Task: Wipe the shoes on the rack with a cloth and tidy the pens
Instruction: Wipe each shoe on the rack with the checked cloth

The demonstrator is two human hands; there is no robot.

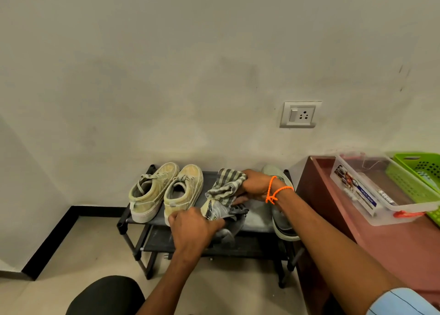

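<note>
Shoes [166,192] on black rack [142,221], plain wall [166,64], tiled floor [95,243]

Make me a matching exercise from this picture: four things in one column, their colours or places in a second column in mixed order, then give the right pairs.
Things
1. striped grey cloth
2. pair of lace-up canvas sneakers
3. perforated plastic basket
4. clear plastic box with a printed label

Colours or places
A. bright green, at the far right
B. on the reddish-brown table, beside the basket
C. gripped in the right hand, above the grey shoe that the left hand holds
D. pale olive, on the left of the black shoe rack's top shelf

Pairs: 1-C, 2-D, 3-A, 4-B
</note>
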